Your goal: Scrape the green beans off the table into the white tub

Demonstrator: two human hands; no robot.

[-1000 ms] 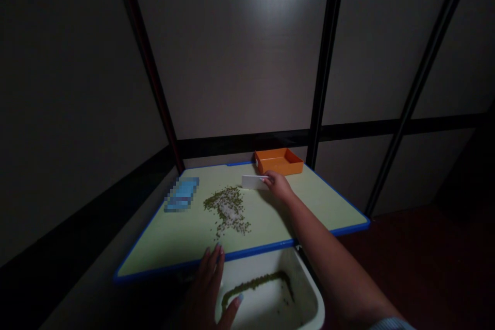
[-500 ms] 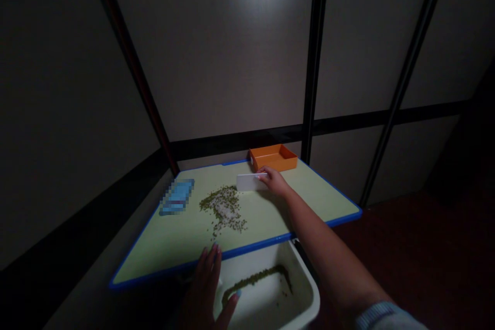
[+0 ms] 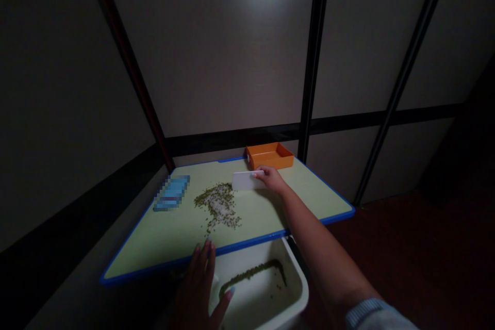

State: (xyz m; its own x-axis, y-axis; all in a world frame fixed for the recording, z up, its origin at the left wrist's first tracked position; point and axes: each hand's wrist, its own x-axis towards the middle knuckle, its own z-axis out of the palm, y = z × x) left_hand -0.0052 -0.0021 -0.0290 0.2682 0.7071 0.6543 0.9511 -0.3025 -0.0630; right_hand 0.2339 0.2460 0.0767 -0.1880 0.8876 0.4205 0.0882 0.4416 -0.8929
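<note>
My right hand [image 3: 269, 178] is closed around one end of a flat white rectangular plate [image 3: 243, 180], which stands on edge on the board. The plate's left end meets a scattered heap of small green and whitish grains [image 3: 219, 203]. My left hand [image 3: 203, 281] is open, fingers stretched toward the board's front edge and thumb spread over the left side of a white bin [image 3: 297, 289]. Whether it touches the bin's rim I cannot tell. Inside the bin, a dark green line of grains [image 3: 253, 271] lies along the far side, with a few loose ones nearby.
The pale yellow-green board [image 3: 162, 247] has a blue rim. An orange open tray [image 3: 270, 157] stands at its back right. A blue, pixelated flat item [image 3: 172, 193] lies at the left. Panelled walls [image 3: 232, 62] close in behind and on the left.
The whole view has shifted slightly, so everything sits a little further left. Both hands, the plate and the grains look nearly unchanged relative to the board.
</note>
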